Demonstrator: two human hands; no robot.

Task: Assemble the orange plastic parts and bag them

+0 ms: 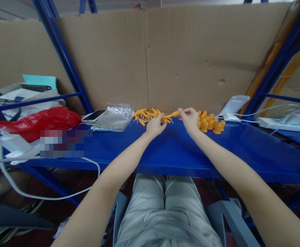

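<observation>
Head view: a glossy blue tabletop [175, 151] runs across the middle, its front edge just above the person's grey-green trousers [150, 199]. Behind it stands a tall wall of brown cardboard [204, 51] with a vertical seam near the middle and a few dents towards the right. Blue metal posts [64, 55] slant up at both sides, with crossbars joining them.

The left hand [155, 125] and the right hand [189, 119] are a little apart near the rear of the tabletop, both closed on one orange piece [176, 113] that stretches between them. The right fingertips pinch its upper right end; the left fingers are around the other end, where the exact grip is partly hidden. Beside the left hand lies a heap of orange parts [141, 113], some with metal spirals; just beyond the right hand, squat orange pieces [210, 122] stand in a cluster.

Further left are a clear plastic packet [119, 118], a phone [95, 115] and a crumpled red bag [42, 123]. A white cable [49, 198] loops below the tabletop's edge. At the far right rests a white power strip [286, 124]. Below, parts of a grey chair [233, 216] show over a dark reddish floor.
</observation>
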